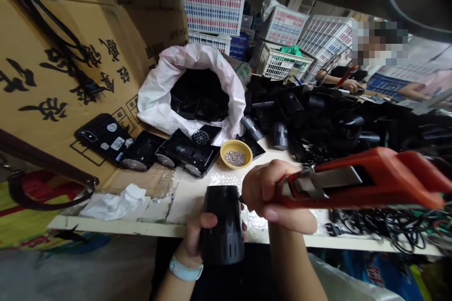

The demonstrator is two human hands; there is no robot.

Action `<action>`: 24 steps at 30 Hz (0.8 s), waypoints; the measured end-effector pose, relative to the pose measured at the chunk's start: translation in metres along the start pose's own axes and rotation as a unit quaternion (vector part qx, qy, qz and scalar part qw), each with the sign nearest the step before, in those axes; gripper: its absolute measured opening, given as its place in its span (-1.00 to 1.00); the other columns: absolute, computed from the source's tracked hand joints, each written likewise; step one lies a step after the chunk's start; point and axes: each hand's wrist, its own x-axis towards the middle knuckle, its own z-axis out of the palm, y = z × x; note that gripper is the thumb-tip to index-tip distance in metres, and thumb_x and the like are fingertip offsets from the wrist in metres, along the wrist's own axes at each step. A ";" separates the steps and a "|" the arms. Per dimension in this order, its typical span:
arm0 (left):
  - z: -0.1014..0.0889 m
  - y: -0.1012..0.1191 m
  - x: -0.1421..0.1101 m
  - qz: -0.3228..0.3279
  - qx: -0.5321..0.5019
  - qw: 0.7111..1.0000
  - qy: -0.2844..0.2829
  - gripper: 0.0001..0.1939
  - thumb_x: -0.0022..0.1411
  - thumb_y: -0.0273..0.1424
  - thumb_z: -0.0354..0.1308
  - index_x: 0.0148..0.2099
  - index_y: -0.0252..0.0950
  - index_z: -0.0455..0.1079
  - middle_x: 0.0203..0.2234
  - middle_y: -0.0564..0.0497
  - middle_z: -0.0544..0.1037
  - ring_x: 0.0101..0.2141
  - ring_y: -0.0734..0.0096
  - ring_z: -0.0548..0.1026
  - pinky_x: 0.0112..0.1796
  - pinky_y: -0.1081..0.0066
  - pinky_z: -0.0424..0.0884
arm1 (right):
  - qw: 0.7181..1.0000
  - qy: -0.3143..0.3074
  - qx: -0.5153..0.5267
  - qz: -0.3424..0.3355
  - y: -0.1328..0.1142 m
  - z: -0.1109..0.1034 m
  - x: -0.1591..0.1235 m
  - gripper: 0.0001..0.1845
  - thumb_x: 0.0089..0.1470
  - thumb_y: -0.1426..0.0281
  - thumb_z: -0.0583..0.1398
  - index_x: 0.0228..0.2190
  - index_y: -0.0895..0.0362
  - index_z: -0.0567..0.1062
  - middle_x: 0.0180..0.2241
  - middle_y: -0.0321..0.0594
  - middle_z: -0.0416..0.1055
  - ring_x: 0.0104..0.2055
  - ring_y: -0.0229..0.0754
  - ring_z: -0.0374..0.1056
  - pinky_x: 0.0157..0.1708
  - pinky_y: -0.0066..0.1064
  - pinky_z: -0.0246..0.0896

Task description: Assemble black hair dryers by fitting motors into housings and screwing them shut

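My left hand [197, 233] is closed around a black plastic housing [223, 225], with the thumb across its side and fingertips showing at the far edge. Slots run along the end of the housing nearest me. In my right hand [268, 193] is a red electric screwdriver [356, 179] with a metal lever, lying almost level. Its dark tip points left and meets the housing's right side, near the upper end; whether a screw sits there is hidden. Just beyond my hands stands a yellow bowl [226, 160] of small screws [235, 158].
A white sack [151, 99] with black parts inside stands behind. Black housings [187, 150] and a phone [102, 136] lie left, by a cardboard wall [45, 23]. Black parts [318, 113] are heaped right, cables [391, 230] below. A co-worker's hand [353, 85] shows farther back.
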 end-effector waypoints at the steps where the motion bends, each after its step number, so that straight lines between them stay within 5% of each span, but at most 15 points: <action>1: 0.000 0.001 0.000 -0.002 -0.002 1.000 -0.004 -0.51 -0.03 -0.22 0.30 -0.05 -0.37 0.53 -0.27 -0.20 0.64 -0.17 -0.09 0.58 -0.08 0.03 0.42 | 1.000 -0.011 0.012 -0.005 0.003 -0.002 0.001 -0.84 -0.07 0.44 0.28 -0.44 0.04 0.37 -0.66 -0.46 0.20 -0.70 -0.34 0.11 -0.72 -0.49 0.06; 4: 0.001 0.002 0.000 -0.001 -0.003 1.000 -0.017 -0.55 0.03 -0.18 0.28 -0.07 -0.34 0.55 -0.28 -0.19 0.64 -0.19 -0.04 0.60 -0.08 0.05 0.42 | 0.999 0.028 0.003 -0.018 0.008 -0.002 0.005 -0.86 -0.02 0.45 0.27 -0.36 0.07 0.42 -0.65 -0.45 0.23 -0.69 -0.34 0.14 -0.71 -0.49 0.09; 7: 0.004 0.002 0.001 0.023 -0.011 0.999 -0.034 -0.58 0.10 -0.21 0.24 -0.03 -0.32 0.54 -0.19 -0.21 0.64 -0.15 0.02 0.59 -0.06 0.08 0.43 | 0.987 0.151 -0.038 -0.024 -0.007 0.005 0.009 -0.88 0.03 0.48 0.26 -0.33 0.10 0.44 -0.67 -0.45 0.27 -0.70 -0.33 0.17 -0.71 -0.49 0.13; 12: 0.008 0.006 0.001 0.106 -0.051 0.992 -0.054 -0.45 0.13 -0.30 0.21 0.18 -0.29 0.40 -0.07 -0.21 0.60 -0.06 0.12 0.56 -0.02 0.13 0.45 | 0.916 0.388 -0.058 -0.088 -0.056 0.018 0.012 -0.96 0.07 0.46 0.17 -0.42 0.16 0.42 -0.72 -0.46 0.19 -0.73 -0.36 0.11 -0.70 -0.50 0.14; 17: 0.008 0.008 0.003 0.135 -0.059 0.987 -0.070 -0.42 0.12 -0.29 0.20 0.20 -0.25 0.37 0.07 -0.16 0.52 -0.04 0.05 0.54 -0.04 0.04 0.47 | 0.923 0.382 -0.047 -0.031 -0.048 0.025 -0.010 -0.93 0.04 0.43 0.24 -0.37 0.13 0.43 -0.71 -0.47 0.21 -0.72 -0.36 0.14 -0.69 -0.50 0.16; 24: 0.010 0.004 0.004 0.165 -0.044 0.985 -0.008 -0.45 0.08 -0.33 0.22 0.16 -0.14 0.39 0.02 -0.13 0.55 -0.08 0.07 0.54 -0.11 0.04 0.50 | 0.920 0.390 -0.026 0.004 -0.022 0.032 -0.022 -0.90 0.06 0.42 0.27 -0.36 0.11 0.42 -0.70 -0.46 0.23 -0.71 -0.36 0.16 -0.69 -0.51 0.14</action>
